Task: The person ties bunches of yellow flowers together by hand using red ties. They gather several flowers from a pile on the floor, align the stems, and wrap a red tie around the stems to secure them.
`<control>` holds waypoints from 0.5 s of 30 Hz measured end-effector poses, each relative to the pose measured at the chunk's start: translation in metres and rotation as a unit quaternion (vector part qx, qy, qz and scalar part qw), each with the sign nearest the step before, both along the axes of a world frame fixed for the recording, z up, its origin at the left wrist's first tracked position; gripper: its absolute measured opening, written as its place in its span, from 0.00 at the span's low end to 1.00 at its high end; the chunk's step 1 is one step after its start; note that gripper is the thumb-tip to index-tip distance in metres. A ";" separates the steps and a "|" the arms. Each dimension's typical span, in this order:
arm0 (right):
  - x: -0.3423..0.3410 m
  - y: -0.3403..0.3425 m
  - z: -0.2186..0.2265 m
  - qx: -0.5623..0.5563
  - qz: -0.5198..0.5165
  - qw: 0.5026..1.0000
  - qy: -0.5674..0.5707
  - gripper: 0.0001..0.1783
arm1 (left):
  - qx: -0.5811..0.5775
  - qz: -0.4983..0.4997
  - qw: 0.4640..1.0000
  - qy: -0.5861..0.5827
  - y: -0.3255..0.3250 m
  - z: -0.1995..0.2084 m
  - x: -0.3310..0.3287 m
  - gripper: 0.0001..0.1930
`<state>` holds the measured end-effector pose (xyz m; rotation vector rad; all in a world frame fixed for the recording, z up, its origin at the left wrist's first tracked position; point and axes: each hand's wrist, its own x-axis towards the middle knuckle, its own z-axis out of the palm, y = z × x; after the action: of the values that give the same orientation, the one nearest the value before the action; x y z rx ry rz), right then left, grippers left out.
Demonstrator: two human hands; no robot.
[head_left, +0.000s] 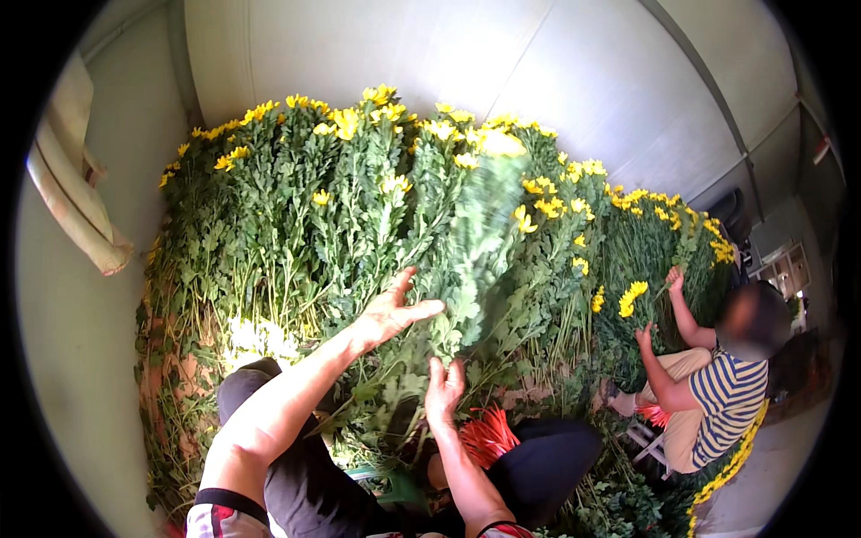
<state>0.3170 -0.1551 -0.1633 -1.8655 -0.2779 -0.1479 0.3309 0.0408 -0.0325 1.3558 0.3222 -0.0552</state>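
Yellow chrysanthemums with long leafy green stems stand in a broad bank in front of me. My right hand is closed round the lower stem of a chrysanthemum, which rises upright from it; its upper part is smeared by motion. Beside that stem, to its left, my left hand is open with thumb and fingers spread, and I see nothing held in it. Whether its thumb touches the leaves I cannot tell. Between my knees lie loose leaves and stems, partly hidden by my forearms.
Orange-red strips lie in a bundle by my right knee. At the right a person in a striped shirt sits on a low stool, handling yellow chrysanthemums. A pale wall stands behind the flowers; a cloth hangs at the left.
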 end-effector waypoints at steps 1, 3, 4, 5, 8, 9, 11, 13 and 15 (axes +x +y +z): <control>0.004 -0.001 0.029 -0.053 0.022 0.998 -0.027 0.10 | -0.071 0.008 0.997 -0.003 -0.002 0.011 -0.006 0.61; 0.025 -0.010 0.034 -0.126 0.049 0.985 -0.104 0.11 | -0.028 0.019 0.999 0.007 -0.003 -0.007 -0.006 0.63; 0.036 -0.016 0.020 -0.184 0.062 0.975 -0.112 0.12 | 0.039 0.012 0.999 0.035 0.001 -0.021 -0.008 0.65; 0.045 -0.016 0.014 -0.240 0.071 0.961 -0.119 0.13 | 0.020 0.019 0.998 0.052 0.003 -0.018 -0.011 0.65; 0.032 -0.022 0.007 -0.233 0.122 0.959 -0.102 0.15 | -0.122 0.073 0.985 0.100 0.006 -0.015 -0.034 0.63; 0.017 -0.017 0.012 -0.205 0.143 0.962 -0.106 0.15 | -0.111 0.107 0.983 0.096 0.014 -0.023 -0.040 0.63; -0.012 -0.017 0.005 -0.218 0.166 0.959 -0.072 0.17 | -0.160 0.196 0.960 0.116 0.027 -0.032 -0.043 0.61; -0.032 -0.024 -0.012 -0.190 0.174 0.966 -0.020 0.18 | -0.169 0.233 0.953 0.093 0.034 -0.042 -0.044 0.57; -0.041 -0.017 -0.007 -0.143 0.204 0.968 -0.001 0.26 | -0.196 0.266 0.940 0.086 0.040 -0.040 -0.049 0.57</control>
<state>0.2757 -0.1719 -0.1706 -2.0475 -0.7083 0.1814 0.2820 0.0808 -0.0722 0.8366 0.7751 0.2051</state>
